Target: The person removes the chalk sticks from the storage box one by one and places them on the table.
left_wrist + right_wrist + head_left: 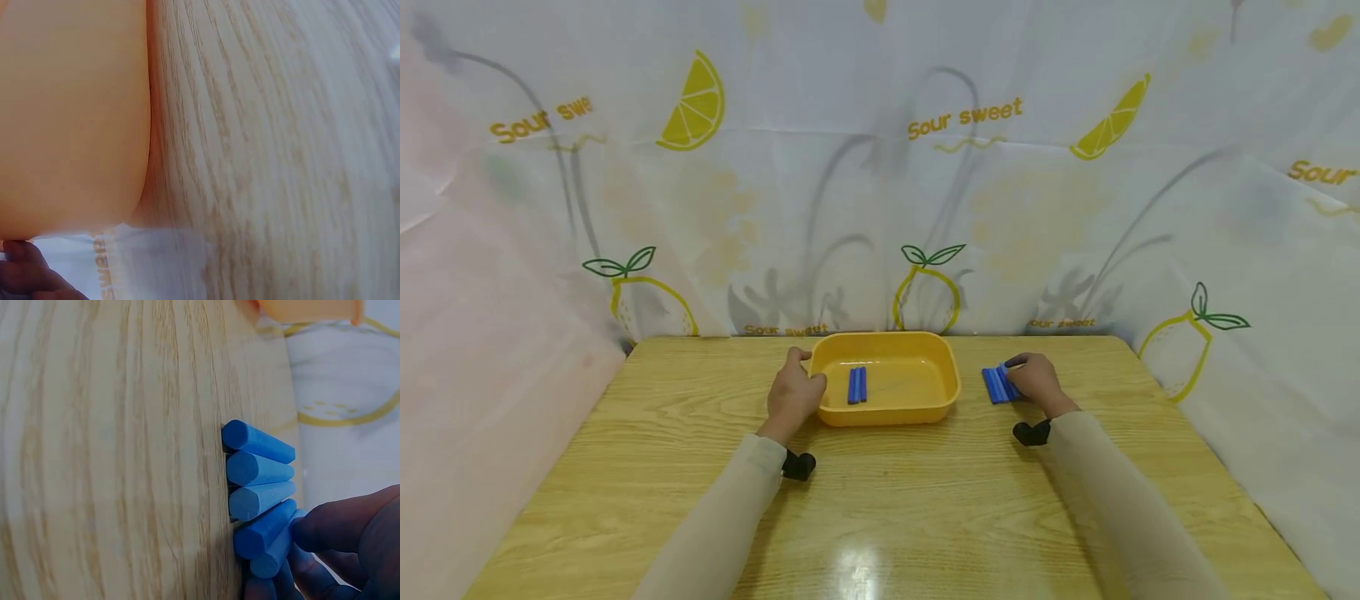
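A yellow plastic basin (887,415) stands near the table's back edge; its wall fills the left of the left wrist view. Inside it, toward the left, a few blue chalk-like sticks (857,386) lie side by side. My left hand (793,392) holds the basin's left rim. To the basin's right, a row of faceted blue sticks (265,442), darker and lighter, lies on the table. At the row's right end, my right hand (1036,382) pinches a lighter blue stick (270,557), which tilts against its darker neighbour. Its fingers are partly hidden.
The wood-grain table (880,500) extends toward me below the basin. Behind it hangs a white cloth (880,192) printed with lemons and lettering, which also borders both sides. Black wrist cameras (800,466) are strapped at both sleeves.
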Motion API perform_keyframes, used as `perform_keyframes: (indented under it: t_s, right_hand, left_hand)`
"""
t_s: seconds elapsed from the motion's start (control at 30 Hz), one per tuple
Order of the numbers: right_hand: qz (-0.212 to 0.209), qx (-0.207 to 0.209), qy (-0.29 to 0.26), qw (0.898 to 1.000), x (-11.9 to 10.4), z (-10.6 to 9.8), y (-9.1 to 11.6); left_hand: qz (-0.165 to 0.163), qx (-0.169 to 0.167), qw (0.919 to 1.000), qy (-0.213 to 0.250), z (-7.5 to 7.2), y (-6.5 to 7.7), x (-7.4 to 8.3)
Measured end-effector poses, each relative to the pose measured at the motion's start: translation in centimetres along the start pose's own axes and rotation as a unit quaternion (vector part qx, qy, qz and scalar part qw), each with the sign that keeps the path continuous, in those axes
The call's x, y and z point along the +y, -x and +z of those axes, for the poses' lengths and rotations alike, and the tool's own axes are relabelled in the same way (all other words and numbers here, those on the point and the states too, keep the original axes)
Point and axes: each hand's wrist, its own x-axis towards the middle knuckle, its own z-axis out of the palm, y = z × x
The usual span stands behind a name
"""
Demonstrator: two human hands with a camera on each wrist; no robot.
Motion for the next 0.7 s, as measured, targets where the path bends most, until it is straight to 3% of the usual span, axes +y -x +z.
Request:
perform_keyframes:
  t_s: [0.7]
  right_hand:
    - [0.010, -0.013, 0.015, 1.000, -0.22, -0.13, 0.52]
  left_hand:
    - [0.016, -0.003, 0.9999, 0.001, 0.02, -0.12, -0.31]
